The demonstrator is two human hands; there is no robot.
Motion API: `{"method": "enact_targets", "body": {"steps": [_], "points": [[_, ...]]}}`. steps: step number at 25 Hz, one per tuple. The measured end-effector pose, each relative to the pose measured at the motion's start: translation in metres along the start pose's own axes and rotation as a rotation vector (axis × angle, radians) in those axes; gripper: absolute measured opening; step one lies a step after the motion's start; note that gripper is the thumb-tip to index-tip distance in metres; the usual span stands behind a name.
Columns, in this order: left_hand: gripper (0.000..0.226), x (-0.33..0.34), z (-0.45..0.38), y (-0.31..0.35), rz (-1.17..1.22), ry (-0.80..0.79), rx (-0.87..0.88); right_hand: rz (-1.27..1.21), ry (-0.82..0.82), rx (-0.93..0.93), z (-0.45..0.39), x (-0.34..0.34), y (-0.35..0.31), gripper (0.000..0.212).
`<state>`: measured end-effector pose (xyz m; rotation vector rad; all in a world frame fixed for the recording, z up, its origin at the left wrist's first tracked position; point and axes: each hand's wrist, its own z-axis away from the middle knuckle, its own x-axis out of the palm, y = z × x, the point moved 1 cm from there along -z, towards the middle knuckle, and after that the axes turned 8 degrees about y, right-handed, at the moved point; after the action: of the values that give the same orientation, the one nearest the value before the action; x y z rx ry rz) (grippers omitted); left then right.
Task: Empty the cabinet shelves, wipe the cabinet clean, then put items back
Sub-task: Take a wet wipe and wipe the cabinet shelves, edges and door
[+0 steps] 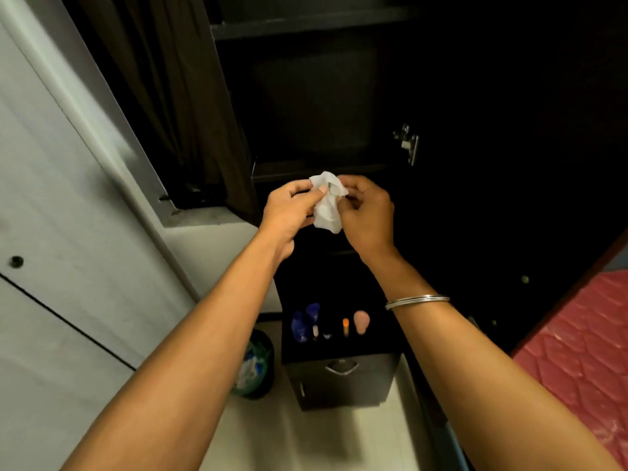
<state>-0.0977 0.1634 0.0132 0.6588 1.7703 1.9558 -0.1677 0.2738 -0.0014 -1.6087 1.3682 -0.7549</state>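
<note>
Both my hands are raised in front of the dark open cabinet [316,107]. My left hand [289,215] and my right hand [365,215] each pinch a crumpled white wipe [326,205] between them, just in front of a shelf edge [306,171]. The cabinet's inside is dark and its shelves show nothing I can make out. Below, on a small black drawer unit [343,379], stand several small items: blue bottles [304,322], an orange-capped tube [345,326] and a pink object [361,321].
A dark curtain [163,96] hangs left of the cabinet. A white door or panel [51,198] fills the left side. A green bin [255,365] with trash stands by the drawer unit. A red mattress [577,351] lies at the right. A metal hinge [407,144] sticks out inside the cabinet.
</note>
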Motion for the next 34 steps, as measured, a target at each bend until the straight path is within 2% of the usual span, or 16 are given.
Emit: {"method": "enact_targets", "body": {"steps": [3, 7, 14, 17, 20, 22, 26, 28, 31, 34], "points": [[0.013, -0.011, -0.01, 0.042, 0.048, 0.041, 0.067, -0.029, 0.025, -0.013, -0.023, 0.013, -0.027, 0.027], [0.007, -0.03, -0.036, 0.098, 0.191, -0.001, 0.08, -0.127, 0.051, -0.021, -0.055, 0.042, -0.06, 0.019], [0.036, -0.05, -0.089, 0.189, 0.084, -0.235, 0.235, -0.286, 0.061, -0.084, -0.112, 0.088, -0.139, 0.013], [0.03, -0.055, -0.104, 0.217, 0.03, -0.274, 0.308, -0.383, 0.029, -0.061, -0.133, 0.099, -0.164, 0.014], [0.014, -0.055, -0.117, 0.243, 0.057, -0.24, 0.371, -0.462, 0.028, -0.026, -0.156, 0.105, -0.183, 0.016], [0.005, -0.052, -0.127, 0.257, 0.126, -0.213, 0.354, -0.477, 0.039, 0.024, -0.173, 0.107, -0.192, 0.017], [0.005, -0.046, -0.142, 0.276, 0.17, -0.168, 0.373, -0.391, 0.1, 0.007, -0.201, 0.11, -0.192, 0.014], [0.005, -0.04, -0.146, 0.284, 0.168, -0.107, 0.435, -0.281, 0.174, -0.074, -0.214, 0.106, -0.189, 0.016], [0.007, -0.023, -0.151, 0.296, 0.059, 0.071, 0.561, -0.033, 0.269, -0.395, -0.226, 0.1, -0.194, 0.016], [0.007, -0.009, -0.147, 0.306, 0.033, 0.164, 0.657, 0.05, 0.129, -0.561, -0.231, 0.105, -0.208, 0.031]]}}
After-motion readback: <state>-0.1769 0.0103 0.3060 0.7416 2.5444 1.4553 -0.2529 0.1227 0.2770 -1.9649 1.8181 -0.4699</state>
